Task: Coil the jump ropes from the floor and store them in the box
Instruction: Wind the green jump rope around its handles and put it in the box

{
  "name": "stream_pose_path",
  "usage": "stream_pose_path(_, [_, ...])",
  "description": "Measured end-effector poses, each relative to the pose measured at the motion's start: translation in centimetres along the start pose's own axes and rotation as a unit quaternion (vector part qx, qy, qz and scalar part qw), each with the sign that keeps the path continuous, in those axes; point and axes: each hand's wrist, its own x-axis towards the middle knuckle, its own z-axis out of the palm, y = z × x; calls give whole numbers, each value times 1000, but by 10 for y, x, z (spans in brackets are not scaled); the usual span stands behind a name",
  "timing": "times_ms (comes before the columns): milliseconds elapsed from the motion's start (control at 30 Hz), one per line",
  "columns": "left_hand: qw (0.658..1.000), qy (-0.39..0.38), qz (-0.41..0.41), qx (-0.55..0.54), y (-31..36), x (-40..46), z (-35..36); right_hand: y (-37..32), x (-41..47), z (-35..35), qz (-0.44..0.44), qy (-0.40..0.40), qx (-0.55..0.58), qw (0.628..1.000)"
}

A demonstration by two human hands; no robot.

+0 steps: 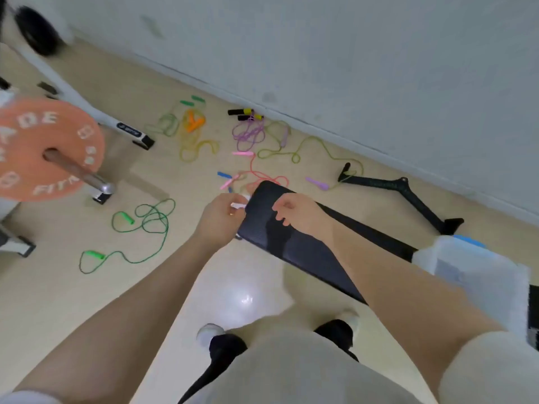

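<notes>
Fingers of my left hand (220, 215) pinch a small white piece (238, 205) at the near end of the black bench (294, 246); what it is I cannot tell. My right hand (297, 212) hovers over the bench pad, fingers loosely curled, holding nothing. Jump ropes lie scattered on the floor (73, 301): a green rope (145, 225) at left, a pink rope (256, 173) just beyond the bench. A clear box (472, 266) sits at right.
</notes>
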Motion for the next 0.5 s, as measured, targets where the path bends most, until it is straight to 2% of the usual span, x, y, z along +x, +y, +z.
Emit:
stream_pose_path(133, [995, 61, -70, -43, -119, -17, -124, -94, 35, 116, -31, -58, 41, 997])
stream_pose_path(233, [984, 114, -120, -71, -194, -35, -200, -156, 62, 198, -45, -91, 10, 995])
stream_pose_path(333, [967, 159, -170, -104, -259, -46, -255, -207, 83, 268, -79, -160, -42, 983])
stream_pose_path(500, [932, 214, -226, -187, -346, -41, -315, -264, 126, 364, -96, -223, -100, 965])
